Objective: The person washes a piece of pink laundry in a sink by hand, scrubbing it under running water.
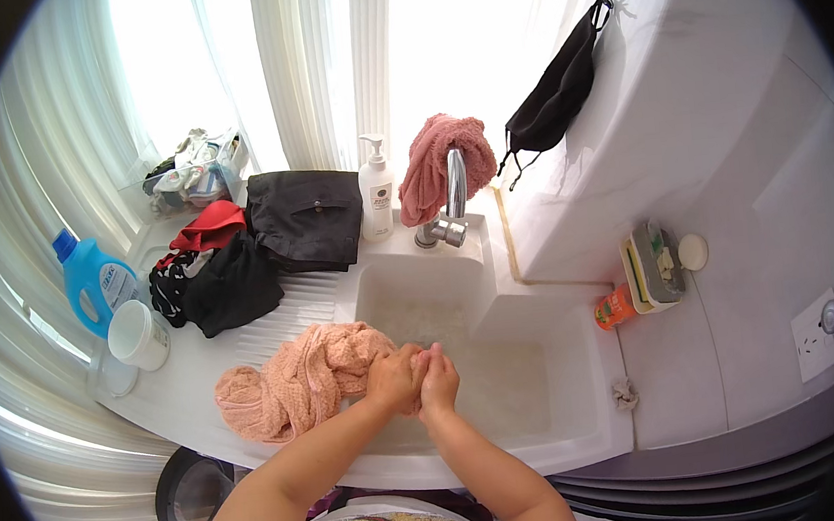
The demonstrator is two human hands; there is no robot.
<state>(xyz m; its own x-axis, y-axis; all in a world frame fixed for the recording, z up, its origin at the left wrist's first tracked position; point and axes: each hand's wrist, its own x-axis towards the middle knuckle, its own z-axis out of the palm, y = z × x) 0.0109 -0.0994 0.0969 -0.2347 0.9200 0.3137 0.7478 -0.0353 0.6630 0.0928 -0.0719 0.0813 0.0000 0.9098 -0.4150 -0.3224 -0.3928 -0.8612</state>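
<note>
A bunched peach textured towel (313, 374) lies over the ribbed washboard, and its right end runs into my hands above the sink. My left hand (394, 378) is closed around that end, at the sink's left side. Pressed close against it, my right hand (437, 380) is closed too, its fingers wrapped over the same end. Most of the cloth inside my grip is hidden. Below my hands, the white sink (587, 385) holds cloudy water.
Dark folded clothing (306, 216), a black garment (231, 289) and a red cloth (211, 227) lie on the left. A blue detergent bottle (96, 279) and white tub (138, 336) stand nearby. Behind the sink are a pump bottle (376, 190) and faucet (457, 192) draped with a pink towel (428, 160).
</note>
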